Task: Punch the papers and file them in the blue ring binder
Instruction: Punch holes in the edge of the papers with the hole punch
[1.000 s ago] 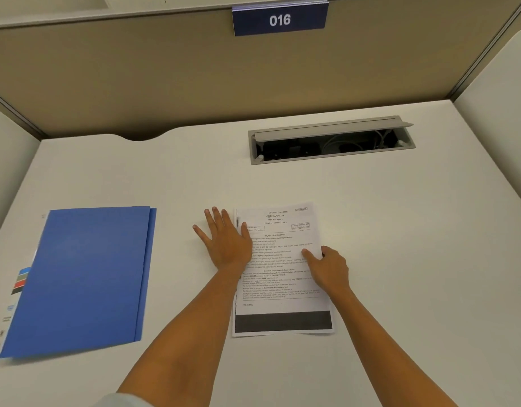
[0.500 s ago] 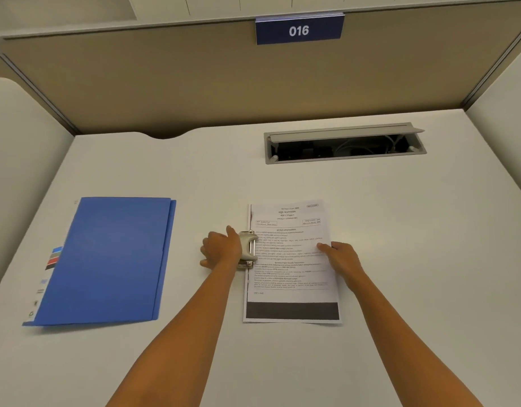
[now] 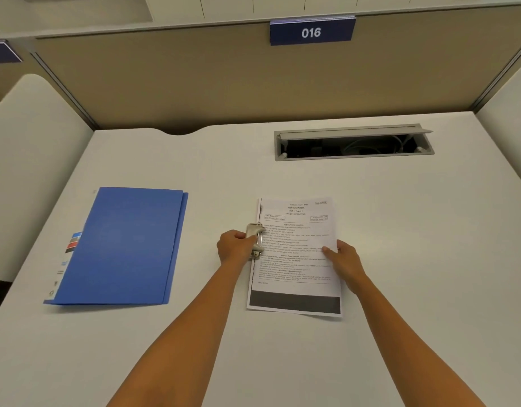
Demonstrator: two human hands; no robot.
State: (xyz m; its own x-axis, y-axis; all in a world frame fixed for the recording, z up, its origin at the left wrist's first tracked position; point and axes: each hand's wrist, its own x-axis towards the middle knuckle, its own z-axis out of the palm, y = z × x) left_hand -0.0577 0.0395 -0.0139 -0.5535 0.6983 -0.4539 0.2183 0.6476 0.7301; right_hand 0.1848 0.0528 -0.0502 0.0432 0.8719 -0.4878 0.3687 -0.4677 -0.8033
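A printed stack of papers lies flat on the white desk, a black band across its near end. A small silver hole punch sits over the middle of the papers' left edge. My left hand is closed around the punch from the left side. My right hand holds the papers by their right edge, thumb on top of the sheet. The blue ring binder lies closed to the left, well apart from both hands.
A grey cable hatch stands open in the desk behind the papers. A beige partition with a "016" sign closes off the back. White side panels flank the desk left and right.
My left hand went from lying flat and open over the papers' left edge to gripping the hole punch there. My right hand slid to the papers' right edge. The camera tilted up slightly.
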